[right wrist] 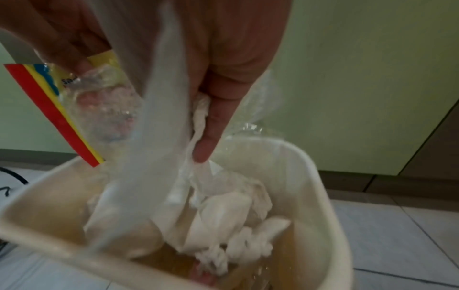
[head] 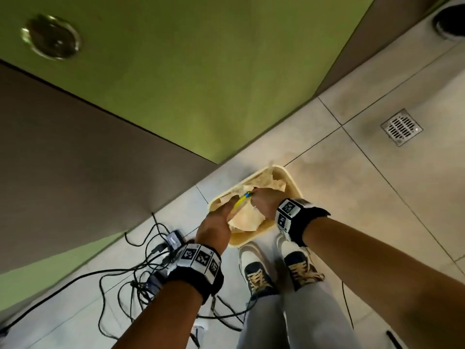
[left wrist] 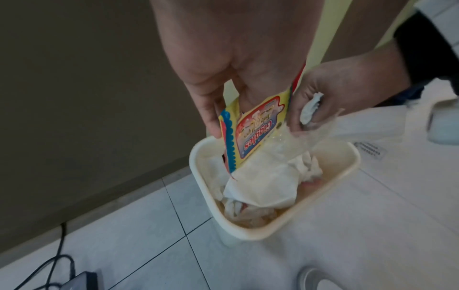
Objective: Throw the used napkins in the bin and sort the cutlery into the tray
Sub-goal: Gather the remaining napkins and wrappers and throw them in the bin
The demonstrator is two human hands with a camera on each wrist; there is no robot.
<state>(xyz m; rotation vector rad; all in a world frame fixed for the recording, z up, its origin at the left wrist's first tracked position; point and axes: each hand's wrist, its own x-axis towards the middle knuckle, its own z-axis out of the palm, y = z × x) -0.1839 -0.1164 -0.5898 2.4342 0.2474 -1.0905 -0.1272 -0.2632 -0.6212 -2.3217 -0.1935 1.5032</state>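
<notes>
Right now, head view: both hands sit over the cream bin [head: 289,177] on the tiled floor, just beyond the person's shoes [head: 256,270]. Left hand [head: 216,225] is on the near-left of the bin mouth, right hand [head: 264,201] on its right side; a yellow wrapper [head: 241,200] shows between them. Napkins [head: 246,217] lie directly below the hands, so the drop is straight down, no sideways reach needed. Both hands abt equally close. Cables [head: 141,268] trail on the floor at left, a floor drain [head: 401,127] far right. Cutlery and tray not in view.

Left wrist view adds detail the head cam lacks: left hand [left wrist: 231,64] pinches the printed wrapper [left wrist: 258,129] w/ thumb and fingers, long axis pointing down into the bin [left wrist: 273,233]. Right hand [left wrist: 330,92] curls round a crumpled napkin wad [left wrist: 310,108].

Right wrist view: right hand [right wrist: 223,82] grips white napkin [right wrist: 198,121] plus clear film [right wrist: 159,117], hanging into the bin [right wrist: 320,192], which is already part full of tissue [right wrist: 223,215]. Probably release comes next.
</notes>
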